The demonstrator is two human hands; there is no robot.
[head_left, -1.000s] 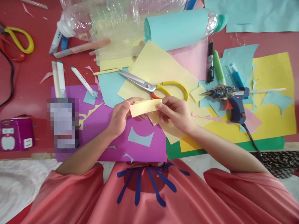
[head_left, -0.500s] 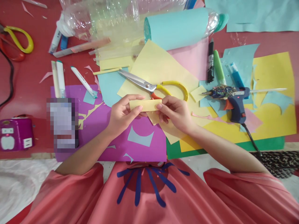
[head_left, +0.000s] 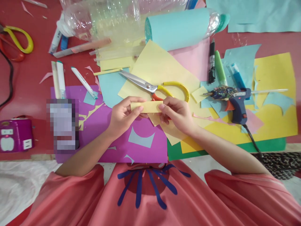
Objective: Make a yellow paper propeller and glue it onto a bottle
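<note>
1. Grip of the left hand point(head_left: 121, 116) is narrow, thumb in front and fingers behind, pinching one end of a pale yellow strip point(head_left: 150, 107); the right hand point(head_left: 180, 114) pinches the other end.
2. Between the hands, the strip runs left to right, its long axis nearly level across the view and roughly parallel to the surface's near edge; one broad face is turned up to the camera.
3. Just beyond it, scissors point(head_left: 148, 86) lie on a pale yellow sheet point(head_left: 150, 62), blades pointing to the upper left; their orange handle is partly hidden behind the strip and right hand.
4. Nearer the body is a purple sheet point(head_left: 91, 125) bearing a light-blue offcut point(head_left: 142, 141).
5. To the right, a glue gun point(head_left: 240, 105) points its nozzle left, towards a small yellow piece point(head_left: 198, 94).
6. Farther back, a blue-wrapped bottle point(head_left: 178, 29) lies on its side.
</note>
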